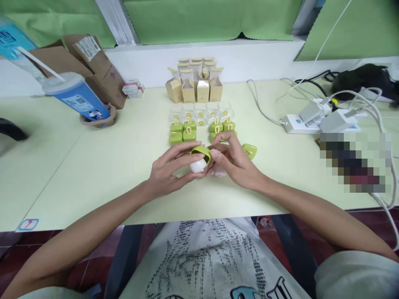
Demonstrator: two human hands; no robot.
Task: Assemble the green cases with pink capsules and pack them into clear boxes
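Note:
My left hand [165, 168] is closed around a rounded white case [197, 166] that looks like an earbud case. A hollow green cover [200, 149] sits at the top of the white case, its opening facing me. With thumb and fingers, my right hand [240, 166] pinches the cover's right edge. Under the right hand a pale object [220, 171] shows in part; I cannot tell what it is. Just beyond that hand lies one green cover [249, 150] by itself. Two groups of similar green covers with cream loops, one on the left [182, 133], stand past my fingers.
Behind the covers are clear plastic cups or shells [201, 114] with yellow marks, then several open small cartons [203, 91]. A blue cup [82, 97] and cardboard box [104, 74] stand left. A power strip [293, 123] with chargers and cables lies right, near a blurred-out patch.

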